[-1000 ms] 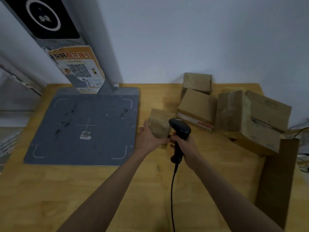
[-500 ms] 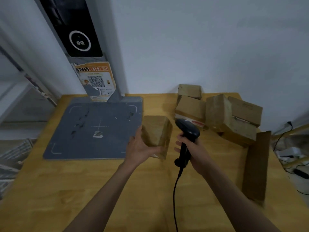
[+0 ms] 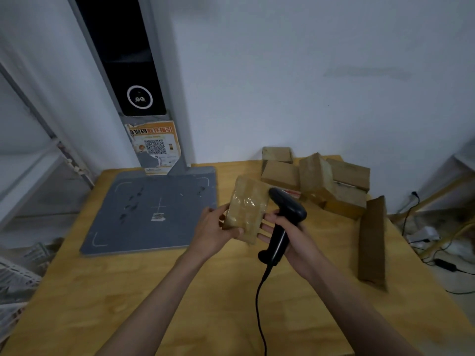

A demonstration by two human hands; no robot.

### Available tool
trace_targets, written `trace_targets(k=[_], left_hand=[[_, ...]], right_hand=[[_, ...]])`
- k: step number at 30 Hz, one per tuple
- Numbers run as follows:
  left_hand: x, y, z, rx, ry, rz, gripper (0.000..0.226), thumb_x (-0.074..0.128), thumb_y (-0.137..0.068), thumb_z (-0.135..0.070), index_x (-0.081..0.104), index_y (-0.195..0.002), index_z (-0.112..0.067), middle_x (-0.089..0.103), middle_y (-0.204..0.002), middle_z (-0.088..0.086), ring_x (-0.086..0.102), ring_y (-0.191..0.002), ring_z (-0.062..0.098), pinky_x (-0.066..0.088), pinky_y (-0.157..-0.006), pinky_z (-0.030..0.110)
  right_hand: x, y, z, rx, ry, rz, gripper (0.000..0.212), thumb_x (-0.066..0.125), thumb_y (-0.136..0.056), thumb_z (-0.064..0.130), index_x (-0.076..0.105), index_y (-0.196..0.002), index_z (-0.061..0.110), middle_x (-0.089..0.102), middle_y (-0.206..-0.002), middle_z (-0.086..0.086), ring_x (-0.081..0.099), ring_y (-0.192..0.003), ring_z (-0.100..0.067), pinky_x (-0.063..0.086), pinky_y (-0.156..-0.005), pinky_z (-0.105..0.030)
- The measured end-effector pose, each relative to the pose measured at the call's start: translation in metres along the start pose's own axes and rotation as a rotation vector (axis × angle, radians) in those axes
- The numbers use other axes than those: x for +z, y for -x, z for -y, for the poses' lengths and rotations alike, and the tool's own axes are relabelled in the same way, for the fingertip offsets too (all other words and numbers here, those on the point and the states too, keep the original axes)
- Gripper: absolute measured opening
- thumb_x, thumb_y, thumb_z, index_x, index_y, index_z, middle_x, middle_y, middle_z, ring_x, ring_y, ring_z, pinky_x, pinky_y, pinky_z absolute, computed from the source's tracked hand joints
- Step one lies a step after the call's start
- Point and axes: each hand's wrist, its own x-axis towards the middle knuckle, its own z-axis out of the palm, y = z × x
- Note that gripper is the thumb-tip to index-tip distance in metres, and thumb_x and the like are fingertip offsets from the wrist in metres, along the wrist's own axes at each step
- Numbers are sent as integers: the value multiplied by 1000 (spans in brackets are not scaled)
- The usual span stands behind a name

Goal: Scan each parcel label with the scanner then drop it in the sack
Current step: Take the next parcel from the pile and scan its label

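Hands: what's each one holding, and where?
Left hand grips the parcel by its lower left edge; right hand holds the scanner by its handle.

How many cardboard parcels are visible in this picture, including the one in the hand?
5, maybe more hidden. One held parcel in the left hand; pile: back box, box in front, tall box, right box. Flat cardboard is not counted.
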Motion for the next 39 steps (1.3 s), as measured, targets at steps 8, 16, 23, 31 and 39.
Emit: trace_targets(k=[8, 16, 23, 31, 39], left_hand=[[-13, 24, -12, 20, 6, -97, 78, 89, -61, -48, 42, -118, -22, 57, -111, -4, 56, -101, 15, 45, -71, 26], [-28, 38, -20, 28, 65, -93, 86, 93, -57, -46, 42, -123, -21, 59, -113, -6, 61, -103, 14, 52, -78, 27], [-44, 39, -22, 8, 146, -135, 85, 91, -64, -40, 44, -131, -16, 60, -118, -2, 61, -103, 14, 49, -79, 23], [-56, 36, -18, 17, 165, -144, 84, 90, -67, -35, 45, -134, -13, 60, -122, 1, 60, -104, 15, 46, -78, 20], [-63, 41, -10, 37, 136, -123, 81, 90, -68, -33, 45, -132, -14, 59, -116, -3, 56, -87, -1, 41, -64, 9]], right_hand=[[29, 39, 8, -135, 114, 37, 31, 67, -97, 13, 60, -120, -6, 74, -122, -6, 68, -119, -20, 57, -99, -46], [47, 54, 17, -182, 208, 64, 20, 73, -92, 11, 70, -112, 6, 73, -123, -3, 66, -120, -19, 57, -98, -48], [38, 63, 33, -180, 329, 18, 14, 66, -94, 6, 68, -107, 2, 72, -110, -11, 75, -83, -25, 60, -81, -39], [41, 75, 43, -146, 340, 93, 22, 70, -94, 16, 67, -115, 17, 68, -90, -9, 56, -60, -16, 46, -61, -31], [55, 78, 53, -206, 323, 113, 24, 67, -96, 16, 63, -121, 15, 65, -85, -7, 55, -59, -15, 45, -57, -29]])
